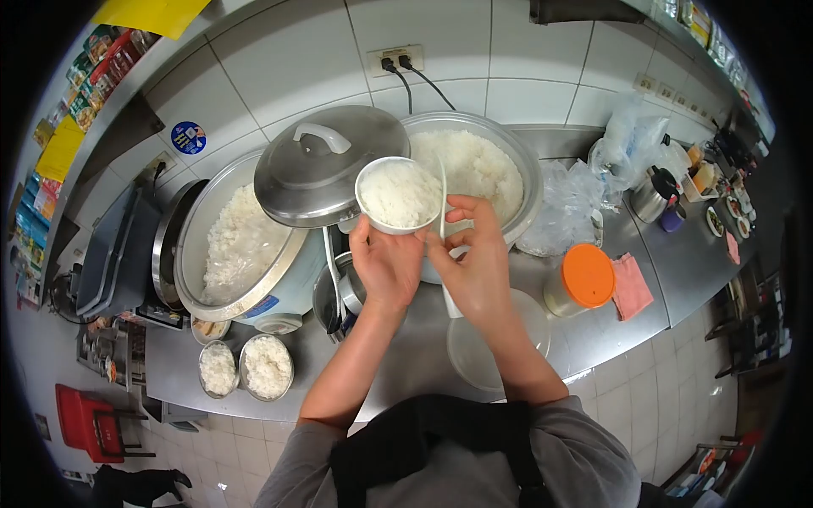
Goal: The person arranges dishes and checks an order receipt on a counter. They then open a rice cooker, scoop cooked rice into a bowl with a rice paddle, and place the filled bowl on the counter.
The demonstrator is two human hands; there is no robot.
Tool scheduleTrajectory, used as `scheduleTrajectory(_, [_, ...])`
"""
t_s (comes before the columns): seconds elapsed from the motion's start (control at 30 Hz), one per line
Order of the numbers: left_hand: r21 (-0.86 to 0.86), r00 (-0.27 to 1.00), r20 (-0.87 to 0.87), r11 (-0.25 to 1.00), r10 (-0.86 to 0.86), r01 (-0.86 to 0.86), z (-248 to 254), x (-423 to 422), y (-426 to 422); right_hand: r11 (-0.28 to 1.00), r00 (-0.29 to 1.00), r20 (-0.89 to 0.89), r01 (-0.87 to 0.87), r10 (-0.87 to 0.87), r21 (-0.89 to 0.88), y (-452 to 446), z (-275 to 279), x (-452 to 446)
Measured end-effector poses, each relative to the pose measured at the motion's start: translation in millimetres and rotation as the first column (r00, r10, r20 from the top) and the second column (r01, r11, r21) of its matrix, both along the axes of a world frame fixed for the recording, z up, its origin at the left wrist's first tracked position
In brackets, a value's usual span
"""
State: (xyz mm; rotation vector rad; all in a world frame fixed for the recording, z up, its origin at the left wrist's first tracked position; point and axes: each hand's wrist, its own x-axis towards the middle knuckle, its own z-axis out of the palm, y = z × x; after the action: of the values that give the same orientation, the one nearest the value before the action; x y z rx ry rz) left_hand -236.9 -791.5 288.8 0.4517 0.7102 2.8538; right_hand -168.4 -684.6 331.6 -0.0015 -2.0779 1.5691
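Observation:
My left hand (385, 273) holds up a small bowl (388, 227) heaped with white rice, its palm and fingers beneath and around it. In my right hand (476, 262) is a white rice paddle (443, 188), closed in the fingers and seen almost edge-on against the bowl's right rim. Behind both hands stands a large rice cooker (532, 182) full of rice. A metal lid (284, 173) with a pale handle rests between it and a second cooker (188, 275) on the left, which also has rice inside.
Two filled rice bowls (292, 372) stand at the counter's front left. To the right are a tub with an orange lid (588, 275), a pink cloth (631, 288) and clear plastic bags (559, 203). A translucent round lid or dish (478, 360) lies under my right forearm.

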Motion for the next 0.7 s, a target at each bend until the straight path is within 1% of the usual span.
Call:
scheduleTrajectory(0.03, [-0.013, 1.0, 0.025, 1.0, 0.004, -0.004, -2.0, 1.0, -0.5, 0.999, 1.0, -0.026, 0.009, -0.008, 0.042, -3.9, -2.1, -1.6])
scheduleTrajectory(0.1, [-0.023, 0.997, -0.037, 0.998, -0.066, 0.065, -1.3, 5.5, -4.9, 0.996, 0.998, -0.059, 0.012, -0.007, 0.085, -14.5, -0.6, 0.5])
scheduleTrajectory(0.17, [-0.044, 0.994, -0.07, 0.996, -0.079, 0.076, 0.5, 9.5, -6.9, 0.994, 0.997, -0.073, 0.0, 0.007, 0.107, -17.3, 1.0, 1.8])
scheduleTrajectory(0.23, [-0.07, 0.997, -0.077, 0.997, -0.032, 0.026, 2.6, 12.3, -7.1, 0.993, 0.997, -0.069, -0.029, 0.037, 0.113, -16.8, 2.8, 1.4])
scheduleTrajectory(0.33, [-0.07, 0.994, -0.031, 0.992, 0.102, -0.104, 5.9, 5.4, -4.1, 0.989, 0.991, -0.057, -0.119, 0.125, 0.086, 3.2, 8.5, -3.3])
scheduleTrajectory(0.43, [-0.042, 0.998, -0.015, 0.997, 0.057, -0.058, 8.2, 1.7, -8.6, 0.962, 0.986, -0.071, -0.128, 0.149, 0.24, 15.3, 15.3, -7.9])
scheduleTrajectory(0.53, [-0.06, 0.998, 0.024, 0.997, 0.055, -0.054, 10.3, 0.9, -12.5, 0.918, 0.982, -0.121, -0.088, 0.145, 0.387, 29.0, 16.5, -21.6])
scheduleTrajectory(0.57, [-0.076, 0.997, 0.038, 0.995, 0.062, -0.059, 11.0, 2.2, -16.0, 0.869, 0.988, -0.145, 0.018, 0.062, 0.494, 41.1, 18.4, -32.4])
scheduleTrajectory(0.63, [-0.105, 0.995, 0.063, 0.992, 0.079, -0.072, 12.6, 4.4, -24.8, 0.705, 0.971, -0.222, 0.219, -0.09, 0.674, 75.4, 24.1, -64.6])
scheduleTrajectory(0.7, [-0.11, 0.993, 0.079, 0.991, 0.084, -0.075, 11.3, 5.5, -32.8, 0.499, 0.988, -0.067, 0.129, -0.141, 0.857, 99.3, 4.9, -102.5])
